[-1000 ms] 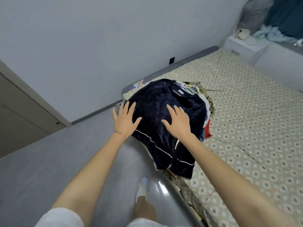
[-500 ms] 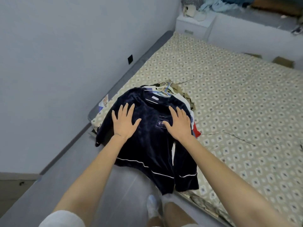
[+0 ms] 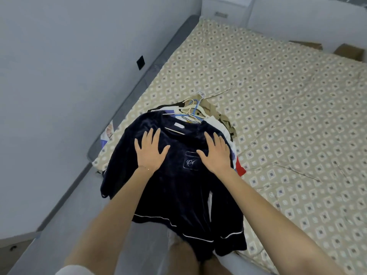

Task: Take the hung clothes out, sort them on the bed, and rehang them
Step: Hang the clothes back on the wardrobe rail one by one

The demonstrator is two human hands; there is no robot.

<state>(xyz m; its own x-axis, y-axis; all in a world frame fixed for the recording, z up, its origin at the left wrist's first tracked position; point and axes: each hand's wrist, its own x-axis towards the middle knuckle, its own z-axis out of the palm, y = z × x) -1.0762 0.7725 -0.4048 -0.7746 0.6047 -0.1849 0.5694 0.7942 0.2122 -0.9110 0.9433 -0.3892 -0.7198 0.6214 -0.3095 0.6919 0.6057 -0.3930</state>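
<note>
Pressing flat on a navy top (image 3: 178, 187), both hands lie with fingers straight and spread, gripping nothing. The left hand (image 3: 151, 151) rests on the left of the garment's chest. The right hand (image 3: 215, 153) rests on the right, its thumb just beside a small embroidered pocket (image 3: 191, 161). The navy top, trimmed with thin white piping at hem and sleeve ends, lies on top of a pile of clothes (image 3: 228, 135) at the near left corner of the bed (image 3: 288, 116). Its lower part hangs off the bed's near edge. A pale hanger bar (image 3: 174, 131) shows inside its neckline.

At the far end of the pile a bunch of hangers (image 3: 193, 111), white and blue, sticks out. An olive garment (image 3: 225, 121) shows at the pile's far right, and a red garment (image 3: 240, 167) pokes out on the right, near the right wrist.

The bed carries a beige sheet with a diamond print, wrinkled in places. A grey bed frame (image 3: 158, 62) runs along its left side, beside a pale wall (image 3: 69, 76) with a dark outlet (image 3: 140, 62). At the far end stands a white nightstand (image 3: 224, 8), and a cardboard box (image 3: 349, 52) sits at the far right. Grey floor (image 3: 49, 225) fills the near left.
</note>
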